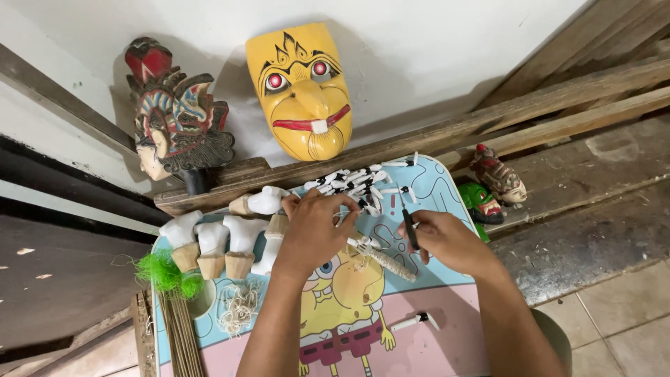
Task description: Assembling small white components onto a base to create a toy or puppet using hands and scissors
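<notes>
My left hand (314,227) closes over a twine-wrapped stick (387,260) lying on the cartoon tray (433,349) while my right hand (440,237) pinches a black pen (410,229), and a careless nudge could scatter the white pieces (363,183) nearby

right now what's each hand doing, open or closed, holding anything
Left hand: closed on a twine-wrapped stick, gripped at its near end.
Right hand: closed, pinching a thin black tool between the fingers.
</notes>
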